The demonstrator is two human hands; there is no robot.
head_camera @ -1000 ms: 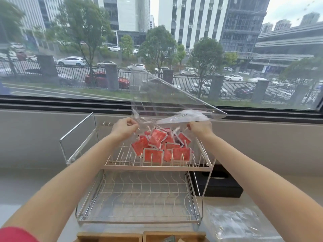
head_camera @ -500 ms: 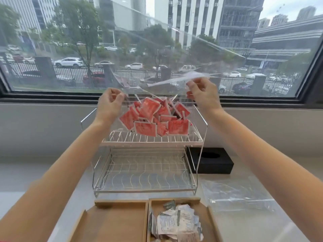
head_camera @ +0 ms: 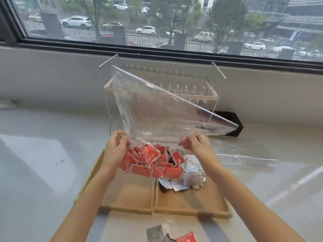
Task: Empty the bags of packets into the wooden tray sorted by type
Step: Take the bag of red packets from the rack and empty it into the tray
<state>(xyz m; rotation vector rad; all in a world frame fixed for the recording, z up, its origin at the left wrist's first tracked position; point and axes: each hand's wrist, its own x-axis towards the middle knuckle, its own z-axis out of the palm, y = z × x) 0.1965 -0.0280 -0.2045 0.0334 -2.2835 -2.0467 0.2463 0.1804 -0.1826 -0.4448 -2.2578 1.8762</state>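
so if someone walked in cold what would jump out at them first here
Most striking is the heap of red packets spilling from the upturned clear bag, which the left hand and right hand pinch by its mouth above the wooden tray. They pile at the far end of the tray's left compartment, beside silver-white packets already in the right one. Behind stands a two-tier wire rack against the window ledge.

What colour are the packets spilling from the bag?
Red with white edges, clearest in the head view.
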